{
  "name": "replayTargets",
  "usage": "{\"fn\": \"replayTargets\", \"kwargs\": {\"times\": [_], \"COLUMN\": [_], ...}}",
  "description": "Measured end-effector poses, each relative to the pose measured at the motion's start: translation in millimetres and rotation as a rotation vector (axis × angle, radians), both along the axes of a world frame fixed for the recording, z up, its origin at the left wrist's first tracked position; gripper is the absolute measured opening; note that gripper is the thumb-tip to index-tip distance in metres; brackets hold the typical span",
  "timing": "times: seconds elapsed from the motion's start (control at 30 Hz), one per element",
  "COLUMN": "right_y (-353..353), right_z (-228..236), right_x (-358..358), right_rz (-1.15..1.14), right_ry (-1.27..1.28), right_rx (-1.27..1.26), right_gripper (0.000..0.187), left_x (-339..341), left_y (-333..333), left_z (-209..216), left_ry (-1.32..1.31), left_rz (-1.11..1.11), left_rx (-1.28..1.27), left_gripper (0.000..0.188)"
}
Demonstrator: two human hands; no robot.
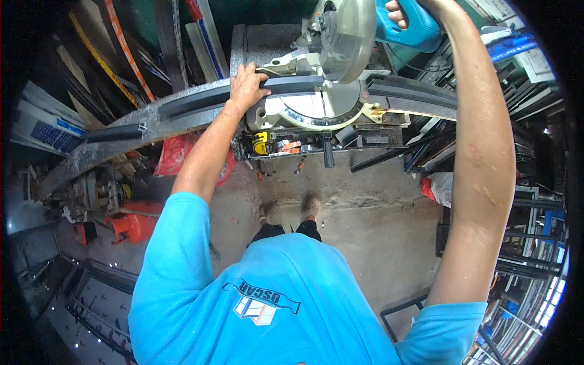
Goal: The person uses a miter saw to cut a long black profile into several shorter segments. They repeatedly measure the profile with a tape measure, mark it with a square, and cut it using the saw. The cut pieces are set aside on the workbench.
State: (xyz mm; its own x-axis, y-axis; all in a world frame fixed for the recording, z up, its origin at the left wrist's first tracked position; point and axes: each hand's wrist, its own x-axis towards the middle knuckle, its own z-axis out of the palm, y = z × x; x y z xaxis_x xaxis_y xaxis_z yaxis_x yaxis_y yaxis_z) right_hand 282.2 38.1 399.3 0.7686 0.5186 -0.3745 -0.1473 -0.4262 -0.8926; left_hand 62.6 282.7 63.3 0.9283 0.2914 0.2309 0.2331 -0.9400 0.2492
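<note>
At one miter saw (348, 52): two hands (246, 87), one held bar (295, 84).

Right hand (396, 14): largely cut off by upper edge; some fingers visible at blue handle (423, 31).
Mitre saw (322, 112): top cropped.
Saw blade: obscured by cloudy guard (351, 48).
Dark profile (198, 103): stretch under left hand (246, 90) hidden.
Counter (426, 108): passes behind right forearm (483, 140); continuation hidden.
Orange pieces (293, 146): too small to identify.
Legs: mostly concealed by blue shirt (292, 274).
Rack contents, far right (535, 267): indistinct.
</note>
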Motion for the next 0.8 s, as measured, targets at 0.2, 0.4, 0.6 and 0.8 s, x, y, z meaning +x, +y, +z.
{"fn": "replayTargets", "kwargs": {"times": [0.2, 0.4, 0.6, 0.8], "right_y": [-3.3, -3.8, -30.8, -38.9], "right_z": [4.9, 1.3, -24.6, -58.0], "right_x": [-22.1, -26.0, -21.7, -66.6], "right_rz": [-0.060, -0.038, -0.090, -0.163], "right_ry": [-0.093, -0.257, -0.345, -0.456], "right_rx": [-0.062, -0.101, -0.130, -0.132], "right_gripper": [0.064, 0.063, 0.065, 0.068], "left_x": [7.1, 8.1, 11.5, 5.6], "left_y": [-2.7, -2.7, -5.1, -2.9], "left_z": [0.9, 0.5, -1.1, -4.5], "left_ry": [0.020, 0.046, 0.033, 0.009], "left_rz": [-0.027, -0.005, 0.001, 0.015], "left_rx": [-0.005, -0.011, 0.018, 0.016], "left_gripper": [0.043, 0.042, 0.039, 0.038]}}
